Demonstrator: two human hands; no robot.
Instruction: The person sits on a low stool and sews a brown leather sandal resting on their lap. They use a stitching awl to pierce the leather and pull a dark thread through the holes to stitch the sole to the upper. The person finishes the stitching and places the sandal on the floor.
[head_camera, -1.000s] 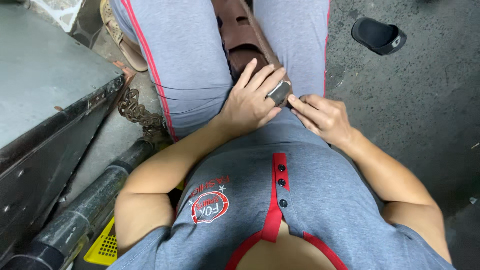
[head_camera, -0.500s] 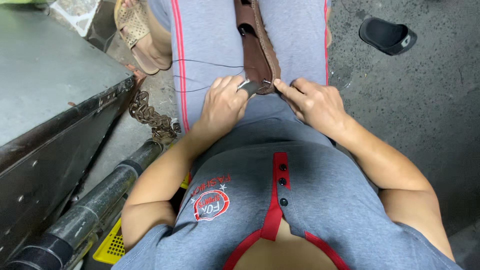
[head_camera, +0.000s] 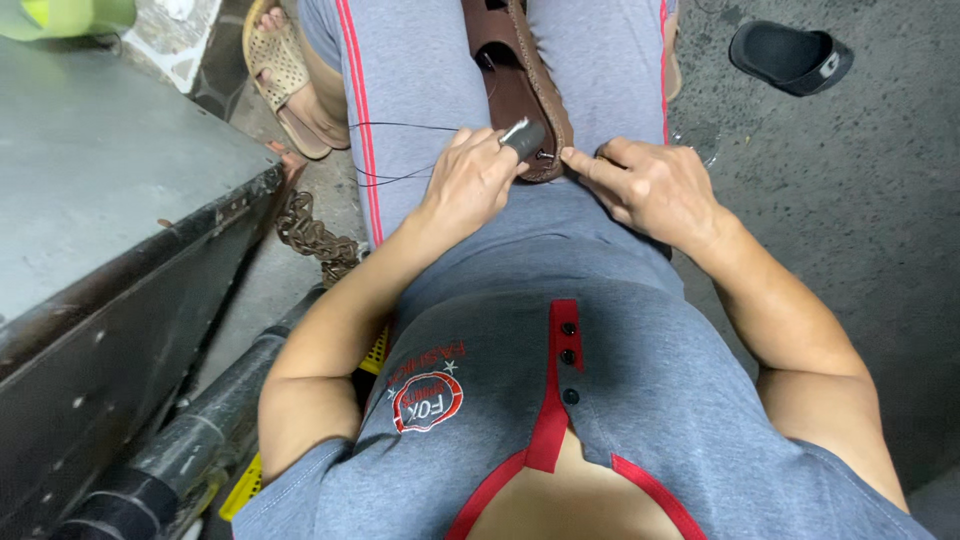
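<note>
A brown leather sandal lies between my knees on my grey trousers, heel end toward me. My left hand grips a short dark-handled metal tool whose tip presses into the sandal's heel edge. A thin dark thread runs from that hand leftward across my thigh. My right hand rests on the right of the heel, its index finger pointing at the spot where the tool meets the leather; it holds nothing that I can see.
A grey metal bench fills the left side, with a rusty chain and a dark pipe beside it. A tan sandal is on my foot at top left. A black slipper lies on the concrete floor at top right.
The view has tilted down the legs, bringing the sandal into fuller view. My left hand has moved the tool to the heel edge, and my right hand has spread beside it.
</note>
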